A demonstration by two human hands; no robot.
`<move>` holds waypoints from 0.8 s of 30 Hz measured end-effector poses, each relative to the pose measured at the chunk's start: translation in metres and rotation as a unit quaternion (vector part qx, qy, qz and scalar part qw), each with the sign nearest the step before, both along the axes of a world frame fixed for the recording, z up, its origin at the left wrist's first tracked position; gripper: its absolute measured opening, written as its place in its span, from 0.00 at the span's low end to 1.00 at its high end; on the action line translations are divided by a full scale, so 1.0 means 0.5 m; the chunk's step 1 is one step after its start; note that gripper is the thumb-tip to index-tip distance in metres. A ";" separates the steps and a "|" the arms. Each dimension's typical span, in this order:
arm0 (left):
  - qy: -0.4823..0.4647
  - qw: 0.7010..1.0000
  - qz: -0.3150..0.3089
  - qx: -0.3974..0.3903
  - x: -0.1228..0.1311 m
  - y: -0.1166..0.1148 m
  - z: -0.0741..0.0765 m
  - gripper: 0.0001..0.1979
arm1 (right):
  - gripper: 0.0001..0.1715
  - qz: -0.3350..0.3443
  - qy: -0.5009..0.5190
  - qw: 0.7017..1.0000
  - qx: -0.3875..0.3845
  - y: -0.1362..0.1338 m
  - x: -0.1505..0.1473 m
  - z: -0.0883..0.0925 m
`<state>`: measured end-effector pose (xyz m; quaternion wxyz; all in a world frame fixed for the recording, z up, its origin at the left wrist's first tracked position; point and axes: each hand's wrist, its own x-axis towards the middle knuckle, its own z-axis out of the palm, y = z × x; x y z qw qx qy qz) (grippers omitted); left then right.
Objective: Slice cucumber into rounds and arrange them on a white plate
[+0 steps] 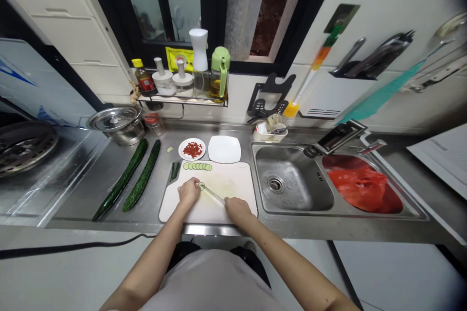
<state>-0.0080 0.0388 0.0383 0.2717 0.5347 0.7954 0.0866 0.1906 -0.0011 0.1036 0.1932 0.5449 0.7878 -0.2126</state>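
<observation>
My right hand (238, 210) grips the handle of a knife (215, 196), its blade slanting up and left over the white cutting board (237, 180). Near the knife's tip is a round cucumber slice (202, 186). The curled fingers of my left hand (188, 191) pinch at its edge; their undersides are hidden. Above my hands a row of overlapping cucumber slices (197, 166) lies along the board's top edge. Dark green cucumber pieces (174, 170) sit at its upper left corner. Beyond the board are a plate of chopped red pieces (192, 149) and a white plate (224, 149).
Two long cucumbers (122, 180) lie left of the board, by a lidded steel pot (120, 126). At right is a steel sink (295, 180) with a faucet (335, 138) and a red plastic bag (359, 187). A shelf of seasoning bottles (182, 99) hangs behind.
</observation>
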 end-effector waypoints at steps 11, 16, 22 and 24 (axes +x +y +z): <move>-0.077 0.996 0.004 0.033 -0.004 0.002 -0.018 0.15 | 0.17 -0.017 0.003 1.000 -0.004 -0.005 0.004 0.003; -0.080 0.997 -0.011 0.012 -0.018 0.011 -0.017 0.14 | 0.19 -0.025 0.007 1.000 -0.013 -0.002 -0.003 0.012; -0.071 0.997 -0.013 0.007 -0.027 0.017 -0.018 0.14 | 0.19 -0.023 0.013 1.000 -0.007 -0.001 -0.009 0.011; -0.071 0.997 -0.011 0.007 -0.028 0.018 -0.019 0.13 | 0.19 -0.024 0.014 1.000 -0.008 -0.002 -0.012 0.013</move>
